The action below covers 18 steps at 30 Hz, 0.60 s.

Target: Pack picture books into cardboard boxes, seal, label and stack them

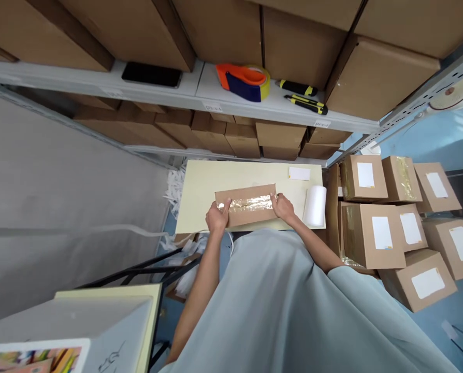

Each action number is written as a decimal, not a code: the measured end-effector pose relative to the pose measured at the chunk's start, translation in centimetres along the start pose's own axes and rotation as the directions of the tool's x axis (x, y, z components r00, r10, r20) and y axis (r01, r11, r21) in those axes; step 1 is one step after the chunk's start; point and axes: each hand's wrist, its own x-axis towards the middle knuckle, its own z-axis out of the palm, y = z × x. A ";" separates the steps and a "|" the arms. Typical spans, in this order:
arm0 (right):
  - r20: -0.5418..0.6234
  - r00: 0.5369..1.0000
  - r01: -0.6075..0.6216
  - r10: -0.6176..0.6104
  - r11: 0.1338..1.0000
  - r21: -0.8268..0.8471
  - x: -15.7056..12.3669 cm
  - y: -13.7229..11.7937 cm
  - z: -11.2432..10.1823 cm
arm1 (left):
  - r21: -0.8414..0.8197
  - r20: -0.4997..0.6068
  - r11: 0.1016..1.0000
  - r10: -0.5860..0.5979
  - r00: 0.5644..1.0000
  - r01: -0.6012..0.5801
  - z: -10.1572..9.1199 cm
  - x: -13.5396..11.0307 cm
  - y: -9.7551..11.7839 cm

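Cardboard box (246, 213), marking the dial's centre, with twelve o'clock toward the shelf (187, 93): closed and flat, it is lying over the pale tabletop (200, 176), close to the edge nearest you, its clear tape strip (252, 203) running lengthwise along the upper face; whether it is touching the surface cannot be told. Your left hand (218, 217) is gripping the nine o'clock end, thumb on top; your right hand (283, 207) is gripping the three o'clock end, so that you are holding the box between both hands. On the tabletop, a white roll (315, 206) is lying at three o'clock and a white label (299, 173) at two. Upon the shelf, a tape dispenser (243, 82) is resting at twelve o'clock, yellow-and-black cutters (306, 104) at one and a black phone (152, 74) at eleven. Labelled cartons (382, 235) are standing stacked beyond the roll, toward three o'clock.
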 end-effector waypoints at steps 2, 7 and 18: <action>0.017 1.000 0.021 -0.021 1.000 -0.009 -0.9 -0.6 -1.0 | 0.017 -0.036 0.999 0.044 0.998 -0.044 -0.9 -0.1 0.8; -0.124 0.983 0.133 -0.137 0.990 -0.042 -3.5 -1.9 -4.2 | -0.111 -0.301 0.962 0.208 0.931 -0.251 -4.3 0.6 2.5; 0.016 0.981 0.192 -0.191 0.974 -0.124 -0.2 2.2 -0.1 | -0.471 -0.002 0.882 0.002 1.000 -0.003 1.3 1.9 -1.3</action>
